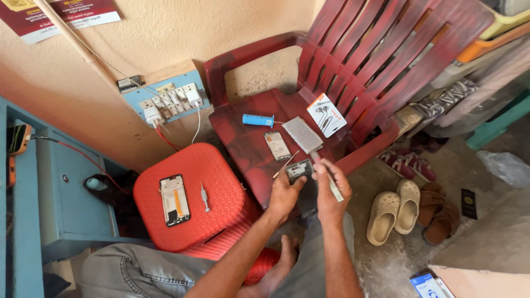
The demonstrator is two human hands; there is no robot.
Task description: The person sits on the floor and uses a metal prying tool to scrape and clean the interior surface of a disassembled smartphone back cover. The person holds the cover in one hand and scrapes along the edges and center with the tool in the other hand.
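Note:
My left hand (284, 194) pinches a small dark phone part (298, 170) over the front edge of a red plastic chair seat (243, 143). My right hand (329, 185) grips a slim metal tool (332, 182) whose tip meets that part. On the seat lie a phone frame (276, 145), a grey mesh-textured pad (302, 134), a blue cylinder (258, 120), a thin tool (286, 164) and an earphone package (327, 114). An opened phone (174, 200) with an orange strip and a small screwdriver (205, 197) rest on a red stool (190, 165).
A blue socket board (165, 99) with plugged chargers hangs on the wall. A blue cabinet (55, 187) stands at left. Beige clogs (393, 211), brown sandals (439, 212) and patterned slippers (406, 164) lie on the floor at right. My bare foot (276, 270) is below.

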